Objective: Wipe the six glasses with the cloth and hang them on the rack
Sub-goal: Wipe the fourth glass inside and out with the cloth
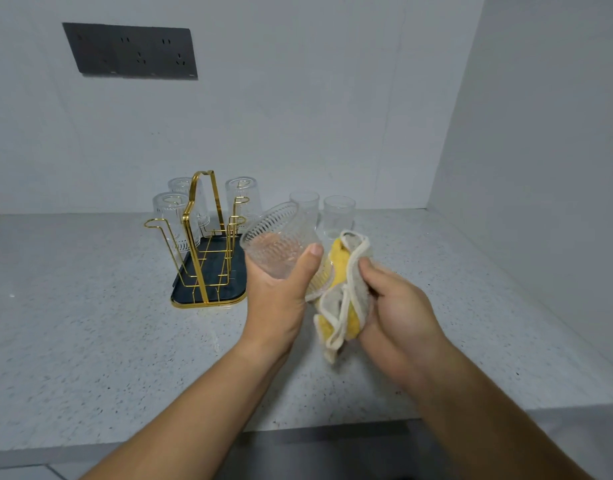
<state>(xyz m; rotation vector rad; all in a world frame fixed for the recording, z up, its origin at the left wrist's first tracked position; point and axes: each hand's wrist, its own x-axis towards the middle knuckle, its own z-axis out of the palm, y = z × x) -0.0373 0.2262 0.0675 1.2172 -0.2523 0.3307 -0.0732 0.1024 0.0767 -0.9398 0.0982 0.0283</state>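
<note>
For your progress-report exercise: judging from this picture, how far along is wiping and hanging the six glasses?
Done: three hung glasses sit upside down on the rack.
In hand: the left hand holds the fourth glass; the right hand holds the cloth at its base.
Left: two upright glasses wait on the counter. About halfway.

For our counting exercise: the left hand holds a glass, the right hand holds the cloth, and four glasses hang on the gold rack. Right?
Wrong count: the head view shows three glasses on the gold rack, not four. The left hand holds a glass and the right hand the cloth.
</note>
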